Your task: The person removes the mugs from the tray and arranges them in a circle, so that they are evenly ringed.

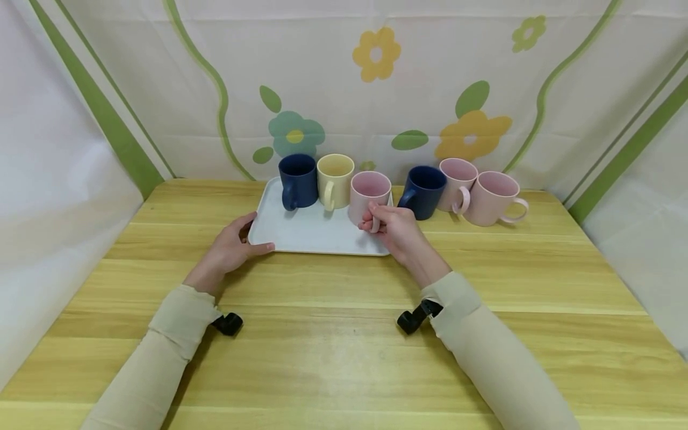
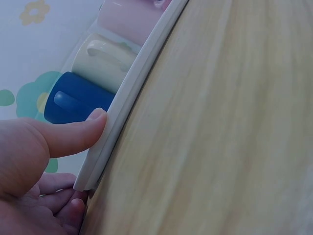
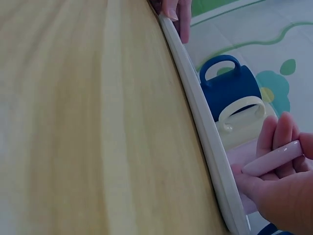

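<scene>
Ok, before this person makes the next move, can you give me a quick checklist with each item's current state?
1. Right hand grips the pink mug by its handle: ok.
2. Left hand holds the left end of the white tray: ok.
3. Navy mug and cream mug upright on the tray: ok.
4. Gripped mug's base fully seated on the tray: cannot tell.
5. Space just right of the tray clear: not ok; a second navy mug stands close by.

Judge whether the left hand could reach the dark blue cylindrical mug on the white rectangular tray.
Probably yes: nothing stands between the left hand and that mug, though the hand grips the tray.
</scene>
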A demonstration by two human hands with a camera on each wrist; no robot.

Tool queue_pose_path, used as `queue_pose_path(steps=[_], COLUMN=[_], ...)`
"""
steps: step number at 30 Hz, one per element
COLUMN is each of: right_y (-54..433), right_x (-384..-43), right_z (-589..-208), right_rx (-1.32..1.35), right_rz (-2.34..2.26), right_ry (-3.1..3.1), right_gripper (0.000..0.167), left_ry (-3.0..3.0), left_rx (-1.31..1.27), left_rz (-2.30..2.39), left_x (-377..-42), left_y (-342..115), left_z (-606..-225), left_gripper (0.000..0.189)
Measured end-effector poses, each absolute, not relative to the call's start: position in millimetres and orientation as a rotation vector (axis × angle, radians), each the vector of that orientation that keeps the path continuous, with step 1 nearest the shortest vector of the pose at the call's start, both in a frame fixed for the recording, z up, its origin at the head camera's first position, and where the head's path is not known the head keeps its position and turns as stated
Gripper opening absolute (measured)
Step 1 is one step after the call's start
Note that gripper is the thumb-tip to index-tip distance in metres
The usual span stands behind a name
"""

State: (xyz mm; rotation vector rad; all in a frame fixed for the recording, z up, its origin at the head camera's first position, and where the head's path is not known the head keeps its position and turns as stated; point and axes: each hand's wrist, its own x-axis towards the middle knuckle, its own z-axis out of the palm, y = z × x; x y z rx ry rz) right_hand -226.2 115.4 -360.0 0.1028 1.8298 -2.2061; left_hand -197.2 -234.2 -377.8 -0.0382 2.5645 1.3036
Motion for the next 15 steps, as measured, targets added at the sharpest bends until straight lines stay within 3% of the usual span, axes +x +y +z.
queue_pose_path(steps=[15], right_y=[122.2], right_x=[-204.7], right_z=[-351.2], right_rx=[0.109], right_rz=[-2.207], right_ry=[1.852], right_gripper=[0.032], left_ry=[2.563], left_rx=[-0.020], left_rz=[1.313], left_x=[-197.5], left_y=[-234.7], left_z=[-379.0], left_gripper=[0.107])
